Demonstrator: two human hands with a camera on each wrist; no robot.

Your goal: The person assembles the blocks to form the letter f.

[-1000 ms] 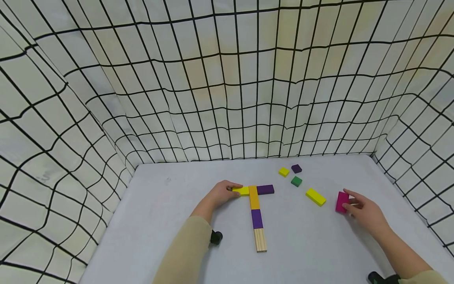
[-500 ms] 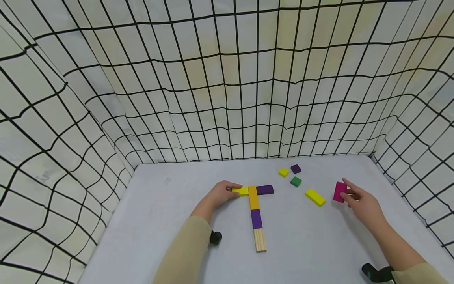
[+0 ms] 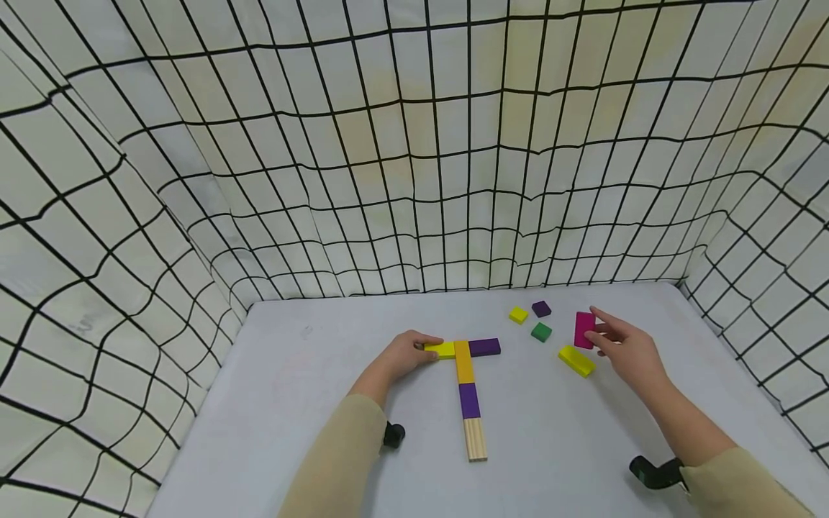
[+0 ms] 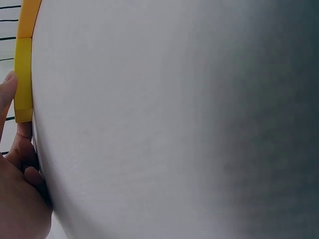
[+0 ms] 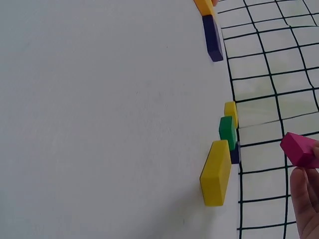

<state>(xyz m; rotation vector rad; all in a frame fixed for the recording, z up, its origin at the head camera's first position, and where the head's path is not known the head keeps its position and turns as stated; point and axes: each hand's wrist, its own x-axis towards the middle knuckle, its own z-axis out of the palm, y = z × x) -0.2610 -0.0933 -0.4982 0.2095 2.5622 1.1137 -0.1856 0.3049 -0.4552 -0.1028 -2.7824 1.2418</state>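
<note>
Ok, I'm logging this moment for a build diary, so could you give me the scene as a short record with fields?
left hand: holds the yellow crossbar block by its outer end
right hand: holds the pink block above the table
layout: T shape
right crossbar block: purple
stem, from crossbar: orange block, purple stem block, plain wooden block
loose, long: yellow block
loose, small: yellow cube, green cube, dark purple cube

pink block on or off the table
Off: the right hand holds the pink block up, with netting seen behind it in the right wrist view.
</note>
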